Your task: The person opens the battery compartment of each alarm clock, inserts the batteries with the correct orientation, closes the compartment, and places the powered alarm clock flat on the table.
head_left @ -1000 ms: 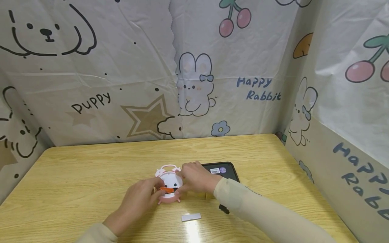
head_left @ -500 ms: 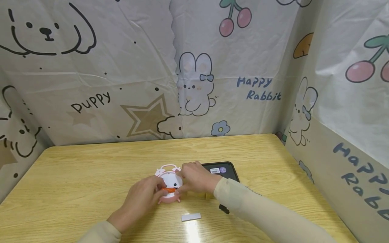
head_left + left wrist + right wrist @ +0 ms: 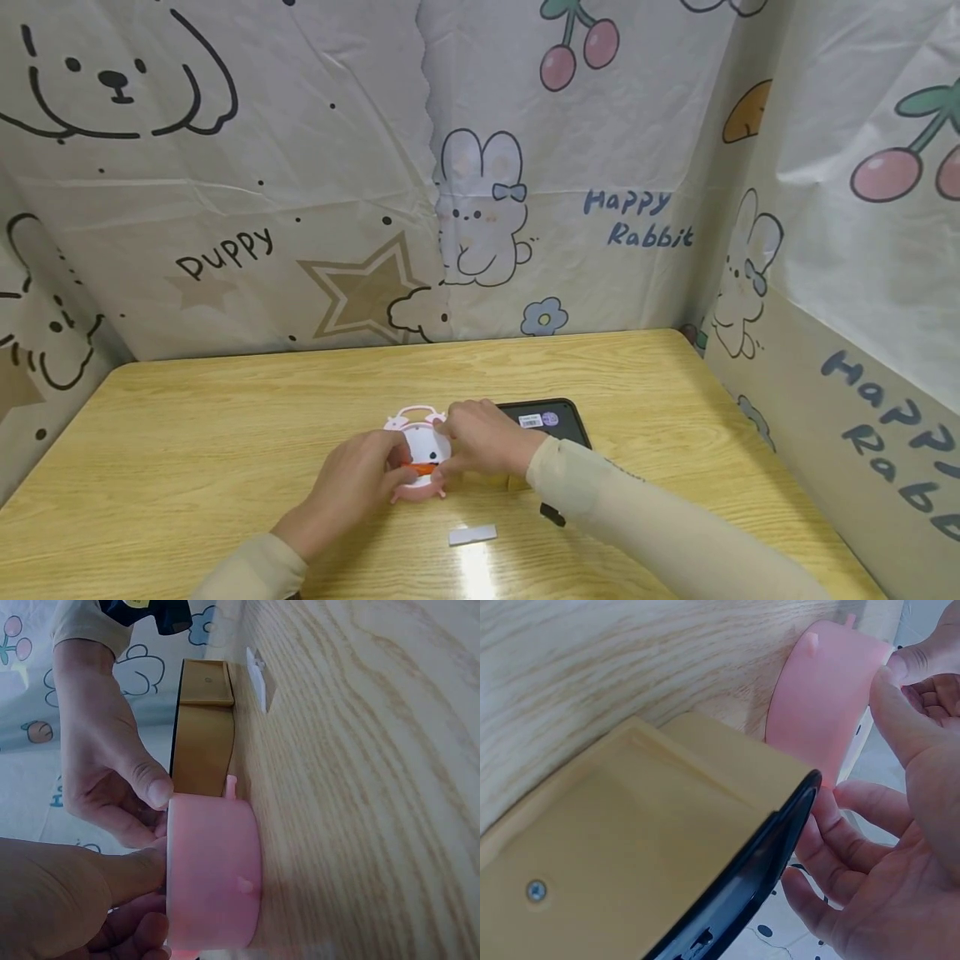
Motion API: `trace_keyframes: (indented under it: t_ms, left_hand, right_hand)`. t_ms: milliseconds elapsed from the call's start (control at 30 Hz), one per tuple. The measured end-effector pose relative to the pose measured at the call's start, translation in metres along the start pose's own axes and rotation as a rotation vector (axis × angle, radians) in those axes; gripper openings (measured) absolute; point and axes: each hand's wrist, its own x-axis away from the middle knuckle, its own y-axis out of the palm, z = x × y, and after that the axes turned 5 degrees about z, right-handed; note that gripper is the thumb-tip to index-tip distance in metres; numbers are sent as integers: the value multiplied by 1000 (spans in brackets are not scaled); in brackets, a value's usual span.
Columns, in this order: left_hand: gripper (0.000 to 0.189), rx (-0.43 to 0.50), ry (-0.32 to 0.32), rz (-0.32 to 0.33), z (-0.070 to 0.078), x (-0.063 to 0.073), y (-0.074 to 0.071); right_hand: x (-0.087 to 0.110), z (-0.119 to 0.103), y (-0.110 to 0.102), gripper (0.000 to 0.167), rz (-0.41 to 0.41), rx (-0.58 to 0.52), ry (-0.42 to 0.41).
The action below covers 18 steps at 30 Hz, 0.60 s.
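Note:
A pink alarm clock (image 3: pixel 422 439) lies flat on the table, its white side up and its pink side wall (image 3: pixel 214 874) down against the wood. Across that white side, low down, shows an orange battery (image 3: pixel 422 469), partly covered by fingers. My left hand (image 3: pixel 351 482) pinches at the battery's left end with thumb and fingers. From the other side my right hand (image 3: pixel 480 435) grips the clock's right rim, thumb low and fingers higher up. In both wrist views the fingers of the two hands come close together over the clock; the battery is hidden there.
Right of the clock, partly behind my right hand, stands a tan box (image 3: pixel 630 847) with a black top (image 3: pixel 573 425) bearing labels. A small white strip, seemingly a cover (image 3: pixel 472 536), lies in front of the clock. Printed sheeting (image 3: pixel 337 167) walls the table's back and sides.
My left hand has shifted slightly right over the clock, covering more of the battery's left part. The right hand and the clock have stayed in place.

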Motion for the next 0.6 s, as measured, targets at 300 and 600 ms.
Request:
trace_keyframes:
  t_ms: [300,600]
  left_hand:
    - [31,-7,-11,1,2,-2,0]
    - [28,10,-74,-83,-5,-9,-4]
  right_hand:
    - [-1,1,1,64,-7,-19,5]
    - [-1,1,2,72,-14,11,3]
